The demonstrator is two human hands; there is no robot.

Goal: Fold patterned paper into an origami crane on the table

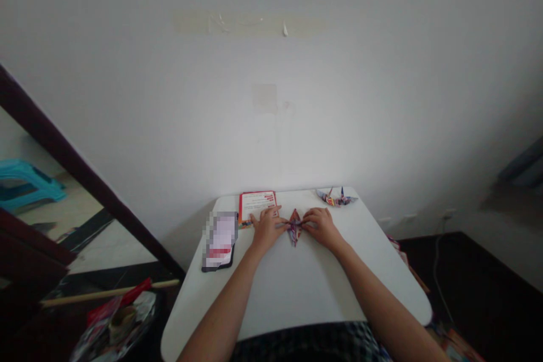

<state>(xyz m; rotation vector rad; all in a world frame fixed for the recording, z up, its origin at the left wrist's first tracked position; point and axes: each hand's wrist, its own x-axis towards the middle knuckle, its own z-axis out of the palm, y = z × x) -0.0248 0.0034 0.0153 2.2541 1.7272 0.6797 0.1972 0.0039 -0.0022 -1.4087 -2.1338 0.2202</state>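
Observation:
A folded piece of patterned paper (295, 228), reddish and purple, lies on the white table (305, 288) between my two hands. It looks like an origami form with pointed ends toward and away from me. My left hand (268, 228) pinches its left side, with some fingers reaching over the printed card. From the right, my right hand (320, 224) grips the other side with bent fingers. The fingertips partly cover the paper's side points. A finished-looking origami crane (336, 198) of printed paper rests at the table's far right corner.
A red-edged printed card or booklet (257, 205) lies at the back left. Nearer me is a phone (220, 240) with a blurred screen. The wall (271, 141) rises behind the table. A bin with rubbish (123, 322) stands on the floor at left, near a turquoise stool (29, 181).

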